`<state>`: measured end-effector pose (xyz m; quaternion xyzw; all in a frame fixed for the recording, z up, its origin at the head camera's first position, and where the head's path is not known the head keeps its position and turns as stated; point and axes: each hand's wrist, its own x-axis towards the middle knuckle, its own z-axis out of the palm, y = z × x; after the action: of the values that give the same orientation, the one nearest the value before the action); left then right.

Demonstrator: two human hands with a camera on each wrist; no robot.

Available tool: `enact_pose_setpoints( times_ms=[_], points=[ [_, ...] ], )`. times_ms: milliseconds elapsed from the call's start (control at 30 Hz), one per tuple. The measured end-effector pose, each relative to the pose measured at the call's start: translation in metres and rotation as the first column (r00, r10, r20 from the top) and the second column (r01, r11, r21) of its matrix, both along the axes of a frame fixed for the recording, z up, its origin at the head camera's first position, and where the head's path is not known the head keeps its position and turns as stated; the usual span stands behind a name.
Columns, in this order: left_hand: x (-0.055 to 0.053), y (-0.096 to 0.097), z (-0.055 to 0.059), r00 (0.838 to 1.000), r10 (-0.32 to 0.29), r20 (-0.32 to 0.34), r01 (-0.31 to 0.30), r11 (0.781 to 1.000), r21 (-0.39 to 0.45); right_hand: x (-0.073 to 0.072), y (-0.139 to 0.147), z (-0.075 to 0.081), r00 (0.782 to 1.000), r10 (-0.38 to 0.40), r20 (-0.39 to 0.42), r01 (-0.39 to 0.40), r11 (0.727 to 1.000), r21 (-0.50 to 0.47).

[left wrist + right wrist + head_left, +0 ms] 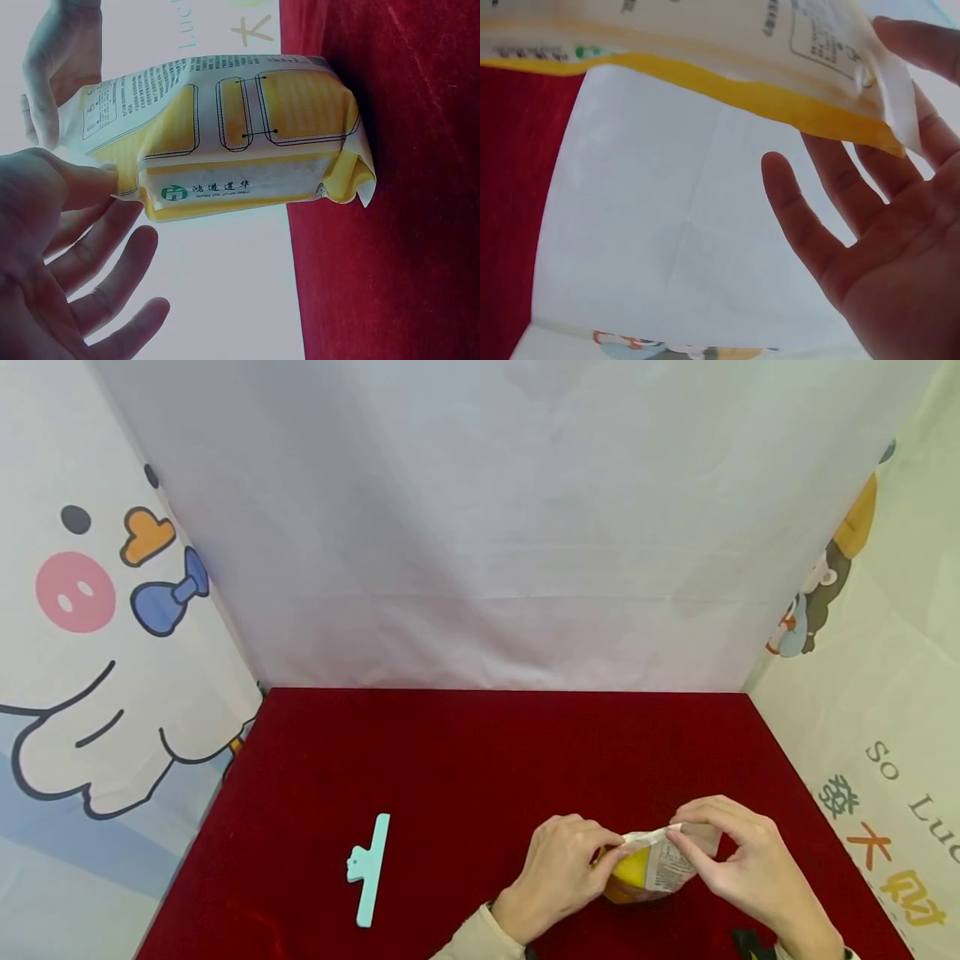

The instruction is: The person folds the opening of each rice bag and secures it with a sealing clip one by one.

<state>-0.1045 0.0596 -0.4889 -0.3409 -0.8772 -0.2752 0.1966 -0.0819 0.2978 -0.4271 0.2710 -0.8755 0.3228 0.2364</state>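
Left hand (pixel 555 870), right hand (pixel 753 856): fingers pinch bag (pixel 669 870) top; fold looks partly done, clip (pixel 373 870) untouched on table (pixel 480 760).

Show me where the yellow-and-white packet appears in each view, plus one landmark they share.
Head: packet at lower right, between left hand and right hand.
Left wrist: packet across the upper middle.
Right wrist: packet along the top, cut off by the frame.
Shared landmark: red cloth, at right in left wrist, at left in right wrist.
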Motion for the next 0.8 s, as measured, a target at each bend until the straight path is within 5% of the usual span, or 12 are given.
enact_pose_setpoints(
  times_ms=[233,800],
  points=[
    [-0.002,0.004,0.0,0.999,0.014,-0.041,-0.015,1.0,-0.017,0.002,-0.003,0.006,0.998,-0.037,-0.042,0.043,0.988,0.149],
    [-0.005,0.016,0.013,0.997,-0.001,-0.082,0.006,0.998,0.059,0.0,0.001,0.004,0.996,0.02,-0.09,-0.011,0.994,0.107]
  ],
)
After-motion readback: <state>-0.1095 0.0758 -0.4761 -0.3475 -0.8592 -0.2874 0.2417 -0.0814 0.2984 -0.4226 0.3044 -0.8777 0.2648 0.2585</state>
